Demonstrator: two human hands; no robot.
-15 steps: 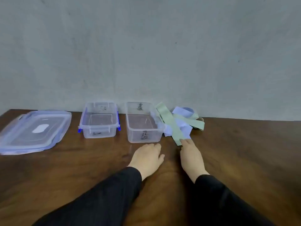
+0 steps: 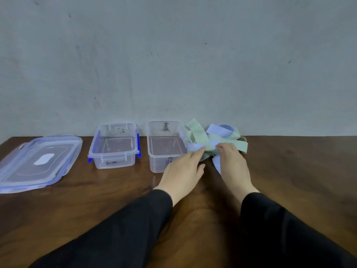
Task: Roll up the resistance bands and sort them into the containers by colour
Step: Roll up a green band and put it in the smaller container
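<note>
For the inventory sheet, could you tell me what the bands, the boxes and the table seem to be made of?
Bands: thin, matte, limp strips in green and lilac, probably rubber or elastic.
Boxes: clear glossy plastic; the table shows through the walls.
Table: dark brown with visible grain and sheen, so varnished wood or veneer.

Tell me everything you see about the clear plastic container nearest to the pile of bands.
The lidless clear plastic container stands upright on the brown wooden table. It is rectangular, see-through, and holds nothing. Black handwriting marks its far and near walls. The green and pale blue resistance bands lie against its right rim. The left hand partly covers its near right corner.
</note>
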